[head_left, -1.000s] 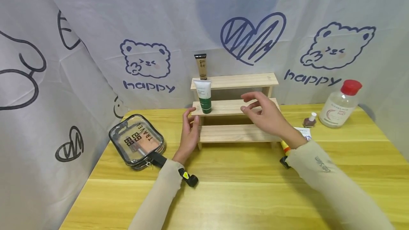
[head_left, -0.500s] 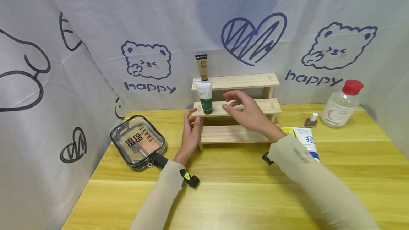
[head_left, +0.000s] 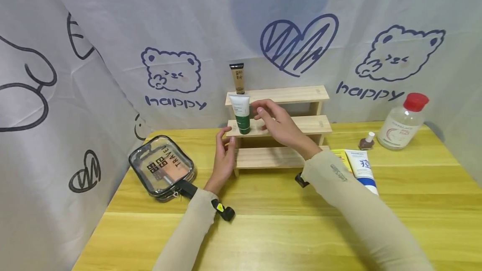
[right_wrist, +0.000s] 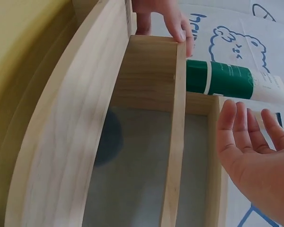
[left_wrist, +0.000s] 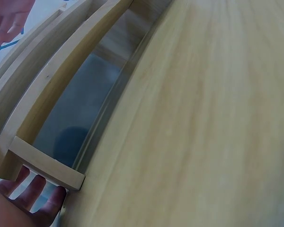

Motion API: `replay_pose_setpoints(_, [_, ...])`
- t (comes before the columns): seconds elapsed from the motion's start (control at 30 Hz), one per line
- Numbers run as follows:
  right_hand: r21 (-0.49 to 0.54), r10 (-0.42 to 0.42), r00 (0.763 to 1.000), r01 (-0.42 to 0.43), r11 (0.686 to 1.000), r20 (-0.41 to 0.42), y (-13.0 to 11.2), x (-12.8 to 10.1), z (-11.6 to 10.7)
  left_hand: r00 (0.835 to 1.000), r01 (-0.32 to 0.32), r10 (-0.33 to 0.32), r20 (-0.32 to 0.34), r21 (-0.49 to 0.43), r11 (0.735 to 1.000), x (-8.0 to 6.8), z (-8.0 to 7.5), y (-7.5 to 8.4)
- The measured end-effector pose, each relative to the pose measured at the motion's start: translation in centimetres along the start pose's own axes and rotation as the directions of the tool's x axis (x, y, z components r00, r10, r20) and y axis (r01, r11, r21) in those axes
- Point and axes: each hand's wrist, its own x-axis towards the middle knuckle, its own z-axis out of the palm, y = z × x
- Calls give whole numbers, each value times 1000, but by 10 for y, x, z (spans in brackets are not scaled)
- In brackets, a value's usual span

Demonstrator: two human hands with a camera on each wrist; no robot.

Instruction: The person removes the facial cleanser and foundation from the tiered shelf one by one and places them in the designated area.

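A three-tier wooden display rack stands at the back of the table. My left hand grips its left end, fingers along the side panel and thumb at the front; in the left wrist view those fingers lie behind the end piece. A white-and-green squeeze tube stands cap-down on the left of the middle tier. Just to its right my right hand holds nothing, its loosely bent fingers close to the tube. Behind, on the top tier, a tan tube with a black top end stands upright.
Left of the rack lies a clear travel pouch with items inside. On the right are a yellow tube, a white-and-blue tube, a small nail polish bottle and a red-capped bottle. A printed curtain hangs behind.
My right hand has moved left along the middle tier to beside the white-and-green tube. The yellow and white-and-blue tubes have come into view behind its sleeve. The left hand stays put.
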Motion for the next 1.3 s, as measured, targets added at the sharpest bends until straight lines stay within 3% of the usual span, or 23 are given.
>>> replay_pose_setpoints(0.37, [-4, 82, 997, -82, 997, -8, 9, 9, 10, 1000, 6, -6, 11, 12, 1000, 0, 4, 3])
replay_pose_setpoints(0.57, [-79, 47, 999, -48, 996, -9, 10, 15, 16, 1000, 8, -8, 13, 9, 1000, 0, 4, 4])
replay_pose_setpoints(0.87, [-114, -11, 1000, 9, 993, -18, 5, 21, 25, 1000, -9, 9, 9, 8, 1000, 2, 3, 3])
replay_pose_setpoints(1.3, [-87, 16, 1000, -17, 996, -11, 6, 12, 30, 1000, 3, -3, 10, 1, 1000, 0, 0, 1])
